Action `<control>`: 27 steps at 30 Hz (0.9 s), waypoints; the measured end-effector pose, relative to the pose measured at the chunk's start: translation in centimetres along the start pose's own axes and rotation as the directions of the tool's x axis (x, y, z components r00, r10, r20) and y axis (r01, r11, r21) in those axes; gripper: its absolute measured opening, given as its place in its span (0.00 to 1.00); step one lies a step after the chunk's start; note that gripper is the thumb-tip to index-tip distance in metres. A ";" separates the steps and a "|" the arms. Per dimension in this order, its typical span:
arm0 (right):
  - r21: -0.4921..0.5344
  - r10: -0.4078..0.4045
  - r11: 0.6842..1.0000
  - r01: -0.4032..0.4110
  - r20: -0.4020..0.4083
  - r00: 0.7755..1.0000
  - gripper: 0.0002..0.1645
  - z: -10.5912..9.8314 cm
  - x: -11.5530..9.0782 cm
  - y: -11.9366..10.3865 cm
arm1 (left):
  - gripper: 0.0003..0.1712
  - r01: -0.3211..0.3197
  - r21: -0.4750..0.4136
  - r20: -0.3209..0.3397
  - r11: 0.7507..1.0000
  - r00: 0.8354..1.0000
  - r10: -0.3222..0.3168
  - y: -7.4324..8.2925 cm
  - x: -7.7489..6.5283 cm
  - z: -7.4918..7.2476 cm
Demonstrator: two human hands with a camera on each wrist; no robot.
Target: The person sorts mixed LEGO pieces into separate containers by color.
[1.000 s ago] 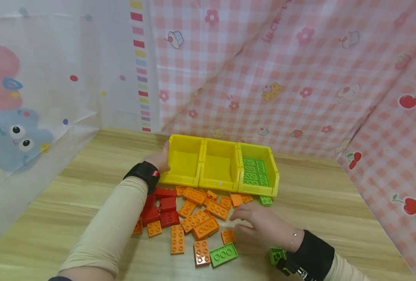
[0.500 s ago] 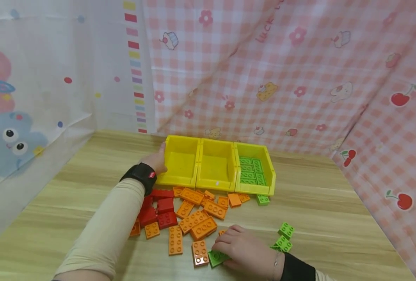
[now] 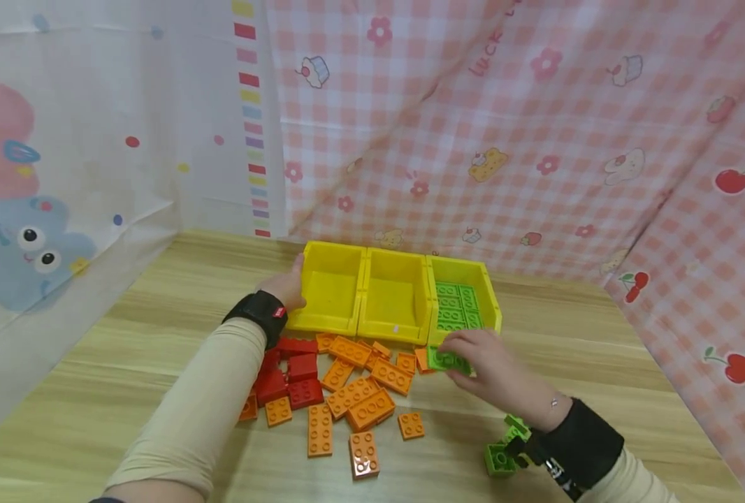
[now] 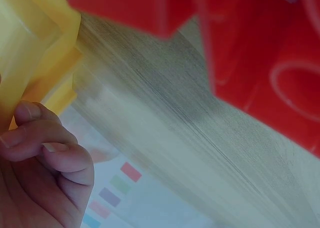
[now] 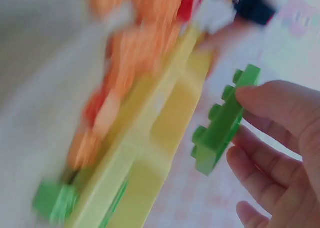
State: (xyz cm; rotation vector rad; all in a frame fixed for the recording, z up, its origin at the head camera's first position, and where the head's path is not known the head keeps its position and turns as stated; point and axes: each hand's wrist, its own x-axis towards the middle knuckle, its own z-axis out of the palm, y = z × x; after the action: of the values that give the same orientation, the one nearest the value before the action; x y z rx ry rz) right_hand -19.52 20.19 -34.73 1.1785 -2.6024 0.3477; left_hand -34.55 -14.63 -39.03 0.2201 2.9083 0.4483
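Note:
My right hand pinches a long green building brick between thumb and fingers, just in front of the right-hand yellow bin. In the right wrist view the brick's studs face away from the palm. Flat rows of green bricks lie inside that bin. My left hand holds the outer side of the left-hand yellow bin, and its fingers are curled in the left wrist view. The middle yellow bin stands joined between the two, with nothing in it.
Orange bricks are scattered before the bins, some stacked on others. Red bricks cluster beside the left forearm. Several loose green bricks sit near the right wrist. Patterned cloth walls the table at the back and sides.
The right hand reached down to the green brick at the front, took hold of it, and carried it up toward the right-hand bin. The left hand stayed at the left-hand bin.

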 end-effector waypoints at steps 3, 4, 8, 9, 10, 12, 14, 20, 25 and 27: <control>-0.027 0.082 0.996 -0.082 0.001 0.997 0.16 -0.1 0.5 2.7 | 0.57 0.001 0.001 0.006 1.000 1.000 -0.001 0.2 -0.2 -0.2; -0.040 0.107 0.994 -0.106 0.009 0.994 0.16 0.1 0.6 3.5 | 0.57 0.000 0.000 0.011 1.000 1.000 0.000 0.2 -0.3 -0.3; -0.086 0.172 0.982 -0.169 0.024 0.985 0.15 1.5 1.2 5.9 | 0.57 -0.001 -0.022 0.021 1.000 1.000 0.001 0.1 -0.4 -0.4; -0.095 0.182 0.979 -0.179 0.025 0.983 0.15 1.9 1.3 6.4 | 0.57 -0.002 -0.027 0.018 1.000 1.000 0.002 0.1 -0.4 -0.3; -0.104 0.194 0.976 -0.190 0.031 0.980 0.14 2.4 1.4 6.8 | 0.56 -0.004 -0.033 0.015 0.999 1.000 0.005 0.1 -0.4 -0.2; -0.115 0.217 0.971 -0.210 0.051 0.975 0.14 3.0 1.8 7.2 | 0.56 -0.005 -0.035 0.007 0.999 1.000 0.005 0.0 -0.5 0.1; -0.110 0.236 0.968 -0.227 0.079 0.969 0.14 3.5 2.1 7.4 | 0.56 -0.009 -0.034 -0.002 0.999 1.000 0.009 0.1 -0.5 0.4; -0.034 0.287 0.958 -0.285 0.161 0.944 0.15 3.9 2.8 7.4 | 0.57 -0.013 -0.008 -0.010 1.000 1.000 0.013 0.0 -0.1 0.8; 0.019 0.292 0.954 -0.299 0.171 0.941 0.16 4.1 3.1 7.8 | 0.57 -0.015 -0.003 -0.024 1.000 1.000 0.015 -0.2 0.2 0.7; 0.036 0.293 0.952 -0.304 0.178 0.939 0.15 4.2 3.1 7.9 | 0.57 -0.006 -0.004 -0.026 1.000 1.000 0.006 -0.3 0.3 0.6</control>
State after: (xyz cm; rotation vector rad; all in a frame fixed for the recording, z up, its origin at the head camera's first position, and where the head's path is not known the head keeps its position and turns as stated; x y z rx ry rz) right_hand -28.10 21.74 -38.43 0.8616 -2.9480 0.4060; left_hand -34.75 -14.70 -39.69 0.2234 2.9327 0.4621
